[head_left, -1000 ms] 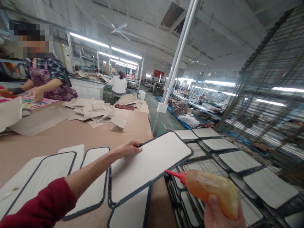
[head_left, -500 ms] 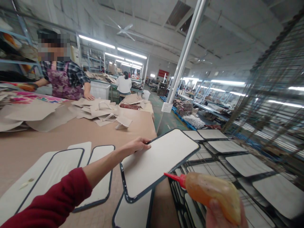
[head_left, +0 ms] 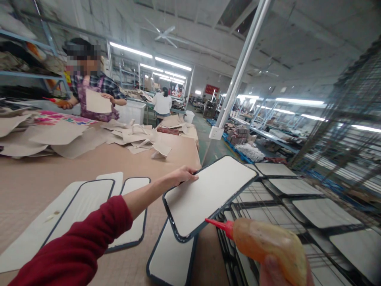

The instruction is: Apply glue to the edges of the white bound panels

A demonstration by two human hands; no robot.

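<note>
My left hand (head_left: 185, 175) pinches the far left edge of a white panel with a dark rim (head_left: 212, 190), holding it tilted above the table. Whitish wet-looking marks show along the rim's near left corner. In my right hand (head_left: 272, 272) is a squeeze bottle (head_left: 269, 242) of amber liquid with a red nozzle. The nozzle tip is at the panel's near edge; whether it touches, I cannot tell. Below the held panel lies another dark-rimmed panel (head_left: 172, 256). More such panels (head_left: 131, 222) lie on the table to the left, partly hidden by my forearm.
Right of the brown table (head_left: 125, 167), a wire rack (head_left: 268, 206) bears several dark-rimmed panels. Loose beige sheets (head_left: 68, 137) are heaped at the back. Across the table a co-worker (head_left: 89, 91) holds a sheet and a red-tipped bottle. A metal post (head_left: 238, 71) rises beyond the table corner.
The view has swung slightly left, so most things sit further right. The nozzle now meets a point nearer the panel's near corner. The co-worker has lifted a beige sheet.
</note>
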